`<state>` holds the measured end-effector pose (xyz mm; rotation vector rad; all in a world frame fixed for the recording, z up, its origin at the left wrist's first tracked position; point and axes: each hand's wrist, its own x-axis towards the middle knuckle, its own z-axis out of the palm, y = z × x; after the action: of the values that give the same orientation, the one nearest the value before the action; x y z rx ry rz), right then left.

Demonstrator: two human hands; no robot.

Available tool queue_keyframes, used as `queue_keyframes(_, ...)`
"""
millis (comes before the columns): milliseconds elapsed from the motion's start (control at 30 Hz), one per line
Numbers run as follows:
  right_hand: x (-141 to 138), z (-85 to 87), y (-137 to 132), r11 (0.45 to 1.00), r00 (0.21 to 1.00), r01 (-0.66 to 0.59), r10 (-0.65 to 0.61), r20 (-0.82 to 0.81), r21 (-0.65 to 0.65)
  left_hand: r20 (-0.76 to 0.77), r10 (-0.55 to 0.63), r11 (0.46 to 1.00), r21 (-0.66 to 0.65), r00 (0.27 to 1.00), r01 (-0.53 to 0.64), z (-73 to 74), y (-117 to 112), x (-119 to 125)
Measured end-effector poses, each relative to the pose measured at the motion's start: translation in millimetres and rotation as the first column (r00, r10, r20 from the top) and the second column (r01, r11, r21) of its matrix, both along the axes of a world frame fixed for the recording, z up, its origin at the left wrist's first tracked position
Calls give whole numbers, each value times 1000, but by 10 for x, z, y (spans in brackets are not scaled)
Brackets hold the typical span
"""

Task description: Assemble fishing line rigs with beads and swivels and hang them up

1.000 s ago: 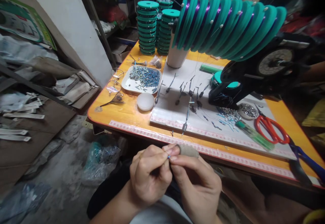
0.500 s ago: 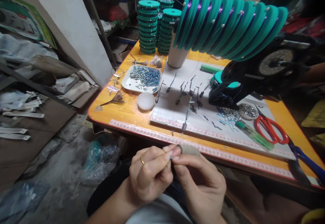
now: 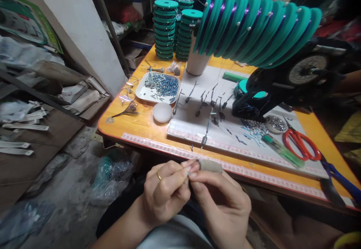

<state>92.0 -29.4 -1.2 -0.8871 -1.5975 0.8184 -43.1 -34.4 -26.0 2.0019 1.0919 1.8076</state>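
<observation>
My left hand (image 3: 167,192), with a ring on one finger, is closed in a pinch in front of the table's near edge. My right hand (image 3: 224,204) meets it fingertip to fingertip, also pinching. Between the fingertips shows a tiny blue piece (image 3: 188,174), too small and covered to tell its kind. A grey cloth cover (image 3: 211,166) wraps a finger on my right hand. Beyond the hands, dark weights on thin lines (image 3: 204,140) lie on a white board (image 3: 180,123). Fine line near the fingers is hard to make out.
A row of green spools (image 3: 254,27) on a black winding machine (image 3: 299,70) overhangs the board. On the left are a tray of small blue parts (image 3: 137,91) and a round white lid (image 3: 162,113). Red-handled scissors (image 3: 301,145) and a green-capped knife (image 3: 283,151) lie right.
The hands keep almost the same place and pinch. The fingertips have shifted slightly, and less of the blue piece shows between them.
</observation>
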Motion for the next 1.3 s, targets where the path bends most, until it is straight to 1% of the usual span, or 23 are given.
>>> queue_keyframes(133,116,-32,82,996,996,-85,85,26,0,162,-27,996,-84,986,41,-36,-39,-33)
queue_keyframes(167,140,-5,129,992,992,-125,125,-5,-20,179,-31,994,-99,983,50,-39,-56,-56)
queue_keyframes(233,164,101,262,959,960,-278,278,-19,-59,193,-47,990,-118,980,71,-20,-92,-118)
queue_keyframes(267,164,174,345,923,924,-378,381,31,-65,203,-61,989,-119,977,86,4,-107,-155)
queue_keyframes(333,153,332,524,850,818,-523,520,248,-55,232,-94,984,-124,968,125,79,-123,-231)
queue_keyframes(400,150,472,684,816,719,-575,534,445,-49,310,-115,976,-142,944,165,174,-105,-294)
queue_keyframes(433,155,523,742,810,694,-583,535,482,-60,369,-118,971,-153,922,185,220,-78,-311)
queue_keyframes(500,165,577,799,797,708,-589,588,392,-132,500,-125,959,-161,857,234,292,15,-300)
queue_keyframes(567,152,570,781,755,759,-615,645,91,-225,627,-161,937,-146,762,318,319,147,-216)
queue_keyframes(633,94,526,726,719,762,-647,601,-242,-253,727,-211,911,-96,653,401,295,286,-76)
queue_keyframes(667,51,502,700,729,754,-644,552,-356,-234,751,-227,916,-52,621,398,270,346,0)
queue_keyframes(700,4,481,681,762,759,-615,501,-415,-204,748,-204,937,-37,632,347,242,396,70)
queue_keyframes(733,-40,463,671,809,782,-563,455,-426,-170,714,-153,964,-44,683,262,217,432,128)
queue_keyframes(767,-78,447,673,859,824,-492,407,-394,-141,634,-136,981,-20,762,193,202,453,169)
queue_keyframes(800,-104,433,683,906,874,-410,358,-327,-103,540,-134,986,-15,831,169,201,460,191)
queue_keyframes(867,-120,400,722,964,958,-258,264,-116,66,404,-161,983,-18,901,184,243,438,181)
queue_keyframes(933,-95,352,758,944,985,-165,144,93,285,424,-163,965,-118,891,233,324,388,126)
queue_keyframes(1000,-57,291,765,917,982,-145,87,169,371,525,-147,891,-298,838,343,398,337,63)
queue_keyframes(1067,-31,232,732,936,987,-139,106,120,323,612,-166,821,-349,774,452,435,308,22)
queue_keyframes(1133,-29,194,675,958,985,-171,174,6,229,666,-175,792,-342,725,505,448,312,19)
queue_keyframes(1200,-52,191,622,963,954,-261,267,-139,61,741,-143,772,-332,657,542,469,343,55)
queue_keyframes(1233,-72,203,604,942,920,-330,308,-242,-54,794,-109,760,-322,598,565,490,364,84)
queue_keyframes(1300,-119,248,593,852,819,-471,328,-470,-226,886,-42,736,-285,461,614,547,405,149)
